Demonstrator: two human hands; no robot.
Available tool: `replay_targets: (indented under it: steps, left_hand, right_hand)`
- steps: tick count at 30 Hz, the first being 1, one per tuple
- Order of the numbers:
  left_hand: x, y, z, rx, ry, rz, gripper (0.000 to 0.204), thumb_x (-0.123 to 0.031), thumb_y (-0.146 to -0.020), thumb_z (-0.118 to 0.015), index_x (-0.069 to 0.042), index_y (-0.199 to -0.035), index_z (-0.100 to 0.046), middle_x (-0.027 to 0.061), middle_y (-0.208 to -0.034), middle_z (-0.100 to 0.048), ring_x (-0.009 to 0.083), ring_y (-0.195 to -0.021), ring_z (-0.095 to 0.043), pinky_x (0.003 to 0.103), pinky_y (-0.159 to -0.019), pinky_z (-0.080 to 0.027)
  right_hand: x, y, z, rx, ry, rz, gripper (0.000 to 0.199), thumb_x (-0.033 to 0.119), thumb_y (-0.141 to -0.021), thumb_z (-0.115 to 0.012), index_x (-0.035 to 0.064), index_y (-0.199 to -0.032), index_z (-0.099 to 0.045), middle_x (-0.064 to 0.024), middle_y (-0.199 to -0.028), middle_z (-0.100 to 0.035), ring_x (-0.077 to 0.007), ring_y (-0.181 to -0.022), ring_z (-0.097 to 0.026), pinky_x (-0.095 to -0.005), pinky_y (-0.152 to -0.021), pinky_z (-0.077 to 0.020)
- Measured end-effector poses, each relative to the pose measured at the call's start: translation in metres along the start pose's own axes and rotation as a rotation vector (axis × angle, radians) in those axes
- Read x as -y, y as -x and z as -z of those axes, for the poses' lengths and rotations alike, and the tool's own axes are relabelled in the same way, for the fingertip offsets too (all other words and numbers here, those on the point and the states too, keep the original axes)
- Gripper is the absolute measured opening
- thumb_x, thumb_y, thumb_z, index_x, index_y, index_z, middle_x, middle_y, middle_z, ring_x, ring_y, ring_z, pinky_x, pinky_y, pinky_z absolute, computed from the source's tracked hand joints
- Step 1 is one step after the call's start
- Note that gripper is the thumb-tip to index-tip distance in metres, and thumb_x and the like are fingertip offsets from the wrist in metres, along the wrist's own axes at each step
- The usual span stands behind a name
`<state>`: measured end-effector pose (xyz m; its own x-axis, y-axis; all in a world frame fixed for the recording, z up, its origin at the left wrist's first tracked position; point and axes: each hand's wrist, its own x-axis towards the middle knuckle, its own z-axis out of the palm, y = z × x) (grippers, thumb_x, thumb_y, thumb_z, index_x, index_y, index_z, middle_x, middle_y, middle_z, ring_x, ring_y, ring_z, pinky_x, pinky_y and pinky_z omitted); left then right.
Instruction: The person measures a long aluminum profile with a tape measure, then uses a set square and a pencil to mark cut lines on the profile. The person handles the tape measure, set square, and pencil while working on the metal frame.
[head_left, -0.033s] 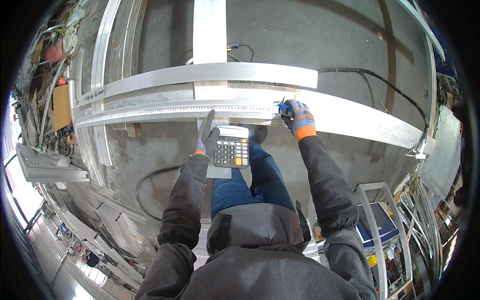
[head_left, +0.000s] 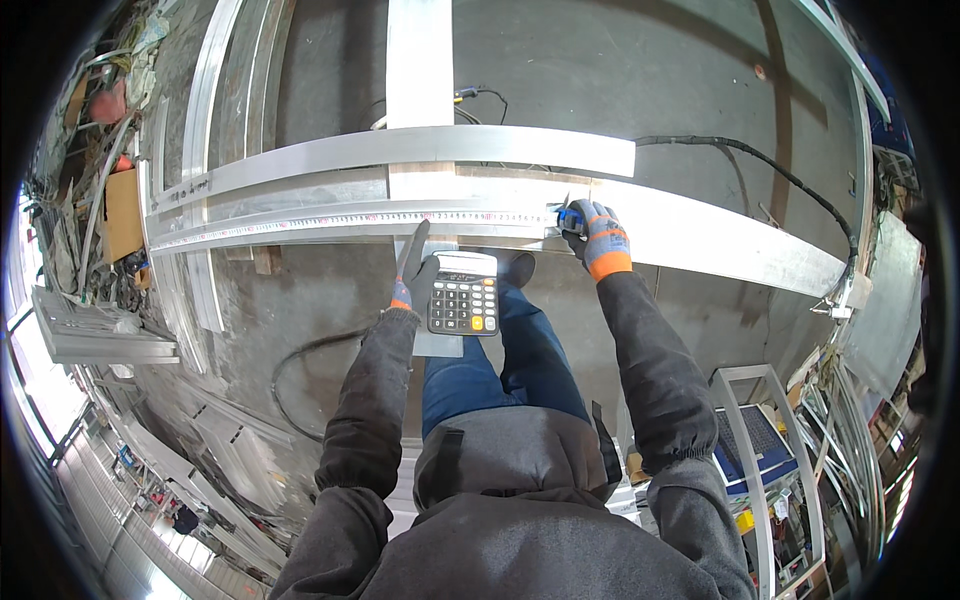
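A tape measure with a blue case sits in my gloved right hand, whose fingers are wrapped round it. Its pulled-out blade runs left along a long silver metal profile. My gloved left hand is in front of the profile, index finger stretched out to the blade's near edge and thumb apart. Beside the thumb, to the right, is a black and grey calculator with one orange key. I cannot tell whether the left hand touches the calculator.
Another silver profile lies just beyond the tape. A wide pale beam passes under the profiles. At right, a black cable curves down to the long beam's end. A metal frame stands at lower right; scrap and cardboard lie far left.
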<state>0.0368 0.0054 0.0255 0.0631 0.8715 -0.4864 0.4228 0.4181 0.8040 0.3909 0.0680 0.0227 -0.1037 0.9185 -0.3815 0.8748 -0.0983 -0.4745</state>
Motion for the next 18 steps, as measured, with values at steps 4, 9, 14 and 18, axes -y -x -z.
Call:
replay_targets:
  steps: [4, 9, 14, 18]
  left_hand:
    - [-0.004, 0.007, -0.003, -0.073, 0.061, -0.026, 0.064, -0.011, -0.099, -0.053, -0.013, -0.161, -0.037, 0.0158, -0.142, -0.053, 0.0226, -0.114, -0.056, 0.034, -0.100, -0.046]
    - [0.010, 0.031, 0.007, -0.187, 0.028, 0.010, 0.040, -0.017, -0.105, -0.055, -0.005, -0.144, -0.054, 0.0132, -0.119, -0.067, 0.0156, -0.099, -0.063, 0.032, -0.090, -0.052]
    - [0.033, 0.040, 0.035, -0.241, 0.291, 0.005, 0.026, -0.018, -0.107, -0.053, -0.002, -0.126, -0.062, 0.0076, -0.109, -0.069, 0.0137, -0.097, -0.064, 0.031, -0.086, -0.054]
    - [0.058, 0.032, 0.051, -0.256, 0.292, -0.006, 0.025, -0.017, -0.104, -0.059, -0.002, -0.123, -0.066, 0.0095, -0.108, -0.072, 0.0181, -0.095, -0.067, 0.034, -0.085, -0.056]
  right_hand:
    - [-0.002, -0.003, -0.001, -0.015, 0.021, 0.026, 0.053, 0.014, -0.080, -0.082, 0.0124, -0.128, -0.061, -0.0153, -0.123, -0.066, -0.0396, -0.120, -0.059, -0.0483, -0.102, -0.0510]
    - [-0.002, -0.010, -0.001, 0.055, 0.069, 0.008, 0.050, 0.017, -0.079, -0.083, 0.0106, -0.124, -0.060, -0.0165, -0.122, -0.066, -0.0401, -0.118, -0.060, -0.0484, -0.101, -0.0513]
    - [0.001, -0.019, 0.004, 0.121, 0.171, -0.004, 0.052, 0.021, -0.082, -0.082, 0.0097, -0.126, -0.058, -0.0179, -0.122, -0.065, -0.0412, -0.118, -0.060, -0.0502, -0.099, -0.0518]
    - [-0.003, -0.027, 0.000, 0.135, 0.241, 0.025, 0.054, 0.028, -0.083, -0.081, 0.0082, -0.128, -0.057, -0.0190, -0.124, -0.064, -0.0413, -0.118, -0.060, -0.0489, -0.099, -0.0514]
